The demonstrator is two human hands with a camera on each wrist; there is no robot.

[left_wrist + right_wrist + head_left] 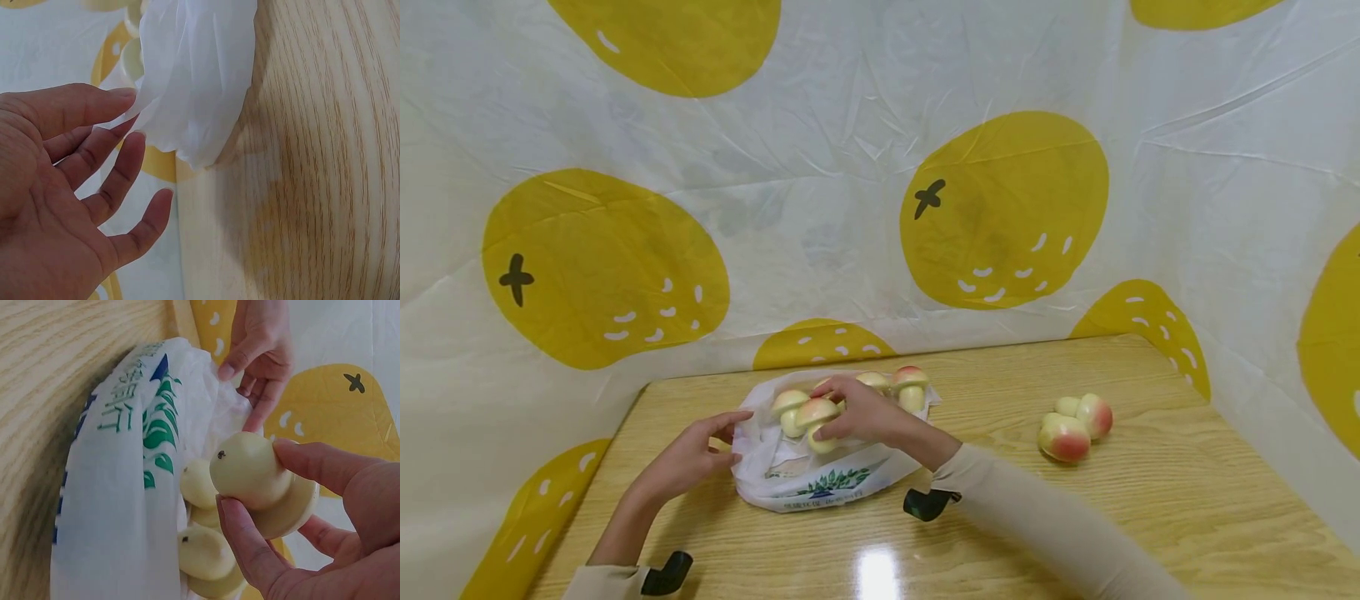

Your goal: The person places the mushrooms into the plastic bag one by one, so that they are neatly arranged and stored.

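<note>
- Pinching one mushroom [817,421], the right hand [867,410] has its thumb and fingers clamped on it over the mouth of one white plastic bag [889,473]; whether that mushroom touches its neighbours is hard to tell.
- Seven mushrooms can be counted in the head view: the pinched one, four other mushrooms [912,390] in or on the bag, one of them mostly hidden by the right hand, and two loose mushrooms [1066,437] close together on the worktop [985,379], well apart from the bag on the right.
- The left hand [688,458] is at the bag's left edge, its fingers apart and gently bent; the left wrist view shows plastic between thumb and forefinger, with the other fingers spread.
- The right wrist view shows a small dark mark [222,454] on the pinched mushroom's stem end, and one on a mushroom below; the head view shows the reddish caps instead.
- The pinched mushroom has its cap up and its stem pointing down towards the person, its long axis close to upright.
</note>
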